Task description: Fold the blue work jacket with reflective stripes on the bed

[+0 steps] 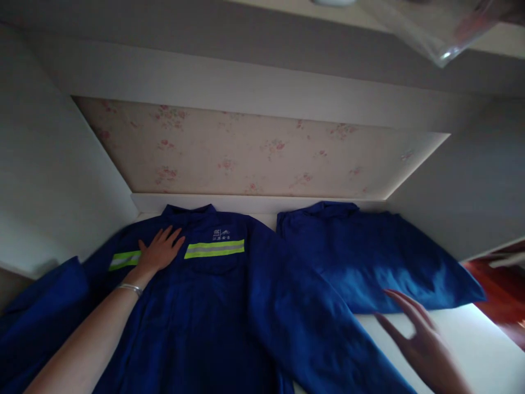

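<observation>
Head view. A blue work jacket (pixel 213 306) lies face-up and spread flat on a white bench (pixel 471 334) set in a recess backed by floral wallpaper (pixel 254 153). Its collar points toward the back ledge, and one long sleeve (pixel 311 323) runs diagonally toward the near right. A yellow-and-grey reflective band (pixel 214 248) crosses the chest.

The left hand (pixel 161 250) rests flat, fingers extended, palm down on the jacket's chest across the band; it pins the cloth and grips nothing. A bracelet (pixel 130 288) circles that wrist. The right hand (pixel 422 339) hovers open above the bench, just beside the sleeve and near the lower edge of a second blue garment (pixel 369 257), which lies folded to the right; it holds nothing.

Judged from its drape and soft creases, the jacket is limp, light, medium-weight fabric: neither fragile nor slippery, but without stiffness, so it sags wherever unsupported. Firm holds are likely the collar, shoulder seams, cuffs and hem, where the cloth is doubled.
</observation>
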`<action>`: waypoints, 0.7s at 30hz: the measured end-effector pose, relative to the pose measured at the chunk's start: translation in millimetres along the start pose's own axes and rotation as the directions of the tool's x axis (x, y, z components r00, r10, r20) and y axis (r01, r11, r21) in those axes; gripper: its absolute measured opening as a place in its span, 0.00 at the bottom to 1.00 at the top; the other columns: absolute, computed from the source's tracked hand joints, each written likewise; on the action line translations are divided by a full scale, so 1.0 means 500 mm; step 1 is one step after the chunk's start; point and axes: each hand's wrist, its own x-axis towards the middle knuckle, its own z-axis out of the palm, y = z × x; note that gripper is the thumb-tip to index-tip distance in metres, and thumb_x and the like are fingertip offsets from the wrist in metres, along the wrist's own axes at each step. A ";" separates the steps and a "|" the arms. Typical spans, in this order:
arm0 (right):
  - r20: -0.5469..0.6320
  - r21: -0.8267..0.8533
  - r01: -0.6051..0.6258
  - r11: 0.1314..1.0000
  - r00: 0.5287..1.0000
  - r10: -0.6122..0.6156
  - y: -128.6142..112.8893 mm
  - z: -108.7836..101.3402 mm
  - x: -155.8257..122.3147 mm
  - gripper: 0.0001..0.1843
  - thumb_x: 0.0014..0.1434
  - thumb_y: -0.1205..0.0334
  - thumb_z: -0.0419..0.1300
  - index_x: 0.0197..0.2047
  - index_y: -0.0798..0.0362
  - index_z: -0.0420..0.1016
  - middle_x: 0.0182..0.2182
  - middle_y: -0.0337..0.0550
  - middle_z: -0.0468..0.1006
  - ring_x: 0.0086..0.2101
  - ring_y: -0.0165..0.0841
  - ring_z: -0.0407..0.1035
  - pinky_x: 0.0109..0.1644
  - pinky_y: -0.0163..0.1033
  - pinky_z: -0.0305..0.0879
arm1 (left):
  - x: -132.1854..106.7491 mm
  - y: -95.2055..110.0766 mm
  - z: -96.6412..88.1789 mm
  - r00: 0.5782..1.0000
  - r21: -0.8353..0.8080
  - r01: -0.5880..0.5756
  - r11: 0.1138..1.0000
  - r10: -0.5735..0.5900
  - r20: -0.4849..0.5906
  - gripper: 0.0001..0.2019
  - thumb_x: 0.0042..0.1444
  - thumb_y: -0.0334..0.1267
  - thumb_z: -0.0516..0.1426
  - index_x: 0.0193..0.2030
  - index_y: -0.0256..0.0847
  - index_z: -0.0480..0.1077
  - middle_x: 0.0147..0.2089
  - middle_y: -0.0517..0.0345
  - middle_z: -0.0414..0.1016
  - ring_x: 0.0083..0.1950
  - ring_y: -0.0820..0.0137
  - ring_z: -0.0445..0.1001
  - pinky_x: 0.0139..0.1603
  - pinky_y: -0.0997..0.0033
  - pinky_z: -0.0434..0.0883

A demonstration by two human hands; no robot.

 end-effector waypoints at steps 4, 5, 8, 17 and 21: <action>0.346 -0.089 0.343 0.935 0.891 -0.294 -0.039 0.090 0.092 0.35 0.59 0.46 0.61 0.68 0.39 0.58 0.66 0.46 0.61 0.63 0.53 0.55 0.63 0.66 0.54 | -0.085 0.072 -0.019 0.987 0.009 -0.063 0.998 0.063 -0.144 0.27 0.66 0.44 0.41 0.64 0.29 0.61 0.68 0.30 0.58 0.67 0.42 0.58 0.65 0.25 0.44; 0.388 -0.073 0.380 0.922 0.863 -0.325 -0.042 0.105 0.103 0.35 0.60 0.47 0.60 0.68 0.38 0.56 0.66 0.44 0.61 0.63 0.51 0.56 0.64 0.66 0.53 | -0.118 0.096 -0.021 0.983 0.001 -0.098 0.995 0.097 -0.159 0.27 0.66 0.44 0.41 0.63 0.29 0.62 0.67 0.32 0.61 0.66 0.45 0.61 0.66 0.31 0.49; 0.425 -0.010 0.400 0.916 0.831 -0.358 -0.029 0.120 0.121 0.31 0.63 0.46 0.57 0.68 0.37 0.56 0.64 0.41 0.64 0.62 0.45 0.60 0.65 0.59 0.57 | -0.236 0.174 -0.019 0.965 -0.055 -0.232 0.971 0.223 -0.138 0.24 0.66 0.48 0.44 0.62 0.37 0.64 0.64 0.44 0.66 0.64 0.57 0.66 0.66 0.52 0.61; 0.590 0.157 0.363 0.919 0.712 -0.382 -0.005 0.063 0.194 0.24 0.64 0.43 0.55 0.62 0.32 0.65 0.61 0.34 0.68 0.60 0.44 0.64 0.62 0.54 0.62 | -0.389 0.379 -0.023 0.919 -0.568 -0.301 0.766 0.393 0.043 0.27 0.66 0.52 0.44 0.69 0.47 0.54 0.73 0.55 0.52 0.72 0.65 0.52 0.70 0.58 0.57; 0.553 0.272 0.220 0.937 0.761 -0.340 -0.015 0.048 0.209 0.22 0.62 0.43 0.55 0.56 0.39 0.75 0.55 0.39 0.76 0.56 0.44 0.68 0.60 0.50 0.65 | -0.344 0.458 -0.025 0.863 -0.509 -0.396 0.764 0.499 0.077 0.29 0.65 0.54 0.44 0.71 0.48 0.50 0.75 0.57 0.44 0.75 0.62 0.42 0.73 0.49 0.46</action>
